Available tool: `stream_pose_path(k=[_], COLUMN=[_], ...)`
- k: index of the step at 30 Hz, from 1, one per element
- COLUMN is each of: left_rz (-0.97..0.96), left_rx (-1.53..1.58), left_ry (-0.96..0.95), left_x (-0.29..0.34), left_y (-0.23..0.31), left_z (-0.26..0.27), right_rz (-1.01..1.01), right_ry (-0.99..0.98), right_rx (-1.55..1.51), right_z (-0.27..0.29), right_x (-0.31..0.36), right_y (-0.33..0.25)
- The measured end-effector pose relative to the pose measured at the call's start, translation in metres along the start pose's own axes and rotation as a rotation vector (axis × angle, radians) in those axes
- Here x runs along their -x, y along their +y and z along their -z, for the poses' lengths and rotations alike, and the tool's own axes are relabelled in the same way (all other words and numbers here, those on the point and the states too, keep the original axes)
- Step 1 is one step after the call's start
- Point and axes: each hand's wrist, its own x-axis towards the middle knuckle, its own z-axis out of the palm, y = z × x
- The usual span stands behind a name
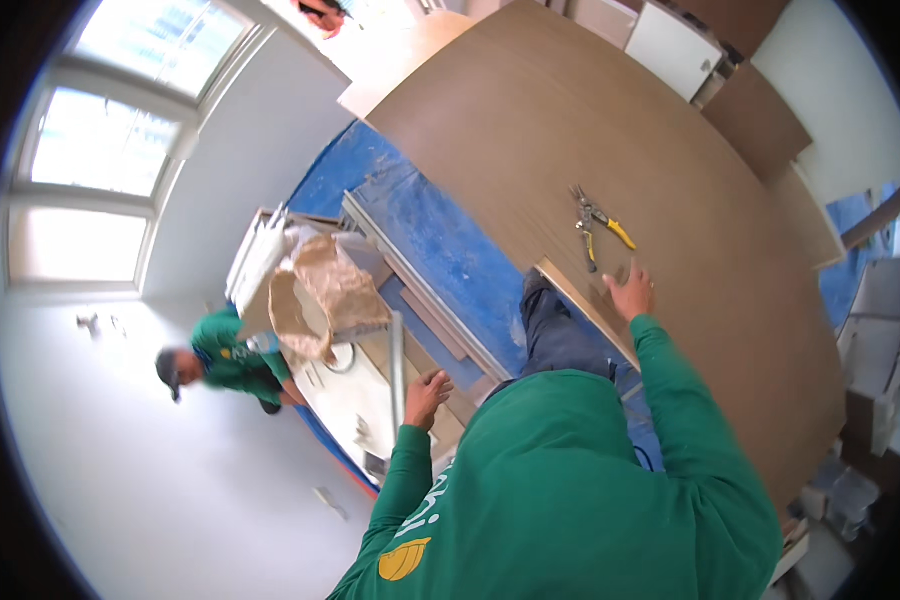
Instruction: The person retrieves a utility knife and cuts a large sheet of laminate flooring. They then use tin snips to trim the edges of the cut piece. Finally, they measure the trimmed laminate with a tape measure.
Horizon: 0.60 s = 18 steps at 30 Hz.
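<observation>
From my remote seat I've got the right hand (pixel 632 292) open and bare, fingers spread by the board's (pixel 530 120) near edge; the left hand (pixel 427 398) curls beside a grey strip (pixel 397 360), and I can't tell whether it grips anything. Just beyond the right fingers, flat on the brown board, lie the pliers (pixel 596 213): jaws pointing away and slightly left, yellow-and-black handles splayed back this way, long axis slanting upper left to lower right. Further out, I see blue sheeting (pixel 415 205), a paper bag (pixel 338 283), a co-worker (pixel 235 362) in green, and windows (pixel 100 145).
</observation>
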Motion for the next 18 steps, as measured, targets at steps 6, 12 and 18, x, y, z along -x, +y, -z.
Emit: stream_pose_path(k=[6, 12, 18], left_rz=[0.050, 0.101, 0.020], left_rx=[-0.123, -0.045, -0.223], left_ry=[-0.085, -0.132, -0.441], left_x=[-0.101, -0.172, -0.287], left_y=[0.129, 0.226, 0.289], left_z=[0.010, 0.017, 0.005], right_rz=[0.026, -0.067, -0.334], right_ry=[0.038, -0.206, -0.382], right_rx=[0.138, 0.351, 0.429], right_z=[-0.009, -0.004, 0.004], right_x=[-0.066, -0.120, -0.143], right_y=[-0.088, -0.142, -0.173])
